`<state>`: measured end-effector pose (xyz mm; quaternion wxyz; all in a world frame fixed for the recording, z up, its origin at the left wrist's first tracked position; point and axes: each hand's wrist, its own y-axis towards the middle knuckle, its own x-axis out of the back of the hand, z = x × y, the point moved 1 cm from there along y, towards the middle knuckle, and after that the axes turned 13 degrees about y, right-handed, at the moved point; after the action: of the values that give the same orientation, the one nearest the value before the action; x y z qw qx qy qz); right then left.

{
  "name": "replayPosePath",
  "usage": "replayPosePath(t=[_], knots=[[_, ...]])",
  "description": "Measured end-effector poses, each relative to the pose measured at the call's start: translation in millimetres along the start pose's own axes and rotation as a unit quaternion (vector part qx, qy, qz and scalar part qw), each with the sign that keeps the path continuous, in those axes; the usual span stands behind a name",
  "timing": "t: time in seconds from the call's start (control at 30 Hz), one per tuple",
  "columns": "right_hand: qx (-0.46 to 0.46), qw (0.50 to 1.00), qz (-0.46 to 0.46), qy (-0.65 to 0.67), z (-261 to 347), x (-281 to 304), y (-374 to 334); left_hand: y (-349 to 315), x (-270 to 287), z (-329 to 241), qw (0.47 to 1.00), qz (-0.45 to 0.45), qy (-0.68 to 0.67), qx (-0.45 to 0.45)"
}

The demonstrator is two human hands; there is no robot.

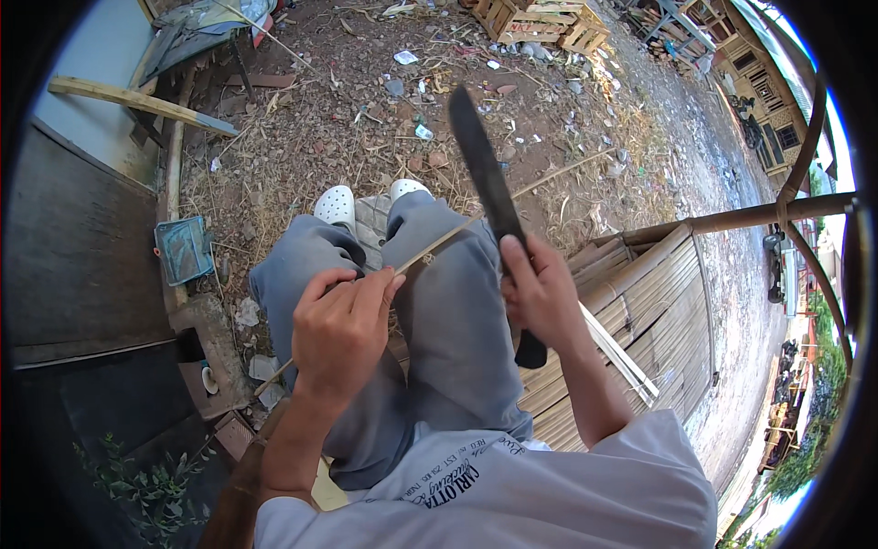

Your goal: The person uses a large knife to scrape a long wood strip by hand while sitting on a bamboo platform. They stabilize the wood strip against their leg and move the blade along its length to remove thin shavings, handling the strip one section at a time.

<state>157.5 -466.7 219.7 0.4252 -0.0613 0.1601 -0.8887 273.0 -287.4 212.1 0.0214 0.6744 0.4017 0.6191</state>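
There were two hands, a left hand (pixel 340 322) and a right hand (pixel 541 291). One knife (pixel 487 188) and one thin bamboo strip (pixel 512 197) showed. Two white shoes (pixel 337 205) sat below, and two wooden crates (pixel 541 22) stood beyond.

The left hand (pixel 340 328) grips a thin bamboo strip (pixel 439 245) that runs across the person's lap, up to the right. Just right of it, the right hand (pixel 540 293) holds a long knife (pixel 485 178), blade pointing forward. A stack of bamboo slats (pixel 640 302) lies to the right, a small tray (pixel 183 249) on the ground left
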Motion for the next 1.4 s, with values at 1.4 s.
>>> replayPosePath(t=[1.4], knots=[[0.029,0.995,0.080,-0.047,-11.8,-3.3,-6.8,0.9,1.6,0.6,1.000,0.019,-0.007,0.015]])
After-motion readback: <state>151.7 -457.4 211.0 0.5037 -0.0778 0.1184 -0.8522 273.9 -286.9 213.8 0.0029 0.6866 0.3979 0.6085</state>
